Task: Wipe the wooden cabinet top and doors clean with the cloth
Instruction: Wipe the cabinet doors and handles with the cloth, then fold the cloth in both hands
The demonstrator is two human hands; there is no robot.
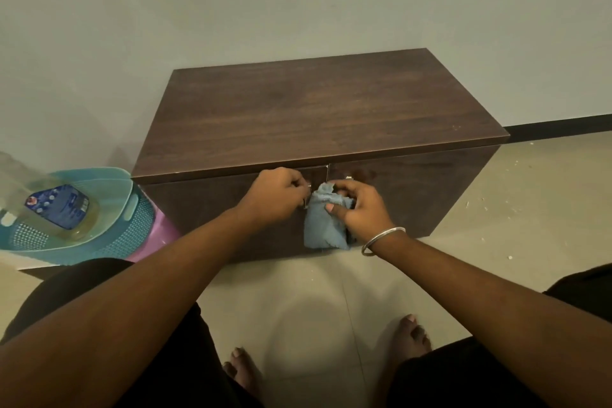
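The low dark-brown wooden cabinet [318,116] has a bare top, and I judge the wiping has reached its two doors. A teal perforated plastic basket [132,225] at its left holds a yellowish bottle [59,212]. The left hand [275,194] pinches a small metal handle [307,200]; the right hand [359,209] grips the crumpled blue-grey cloth [323,225] against the door seam.

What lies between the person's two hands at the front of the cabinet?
In the head view, the left door's metal handle and the top of the blue cloth, held by the right hand; the left hand grips that handle.
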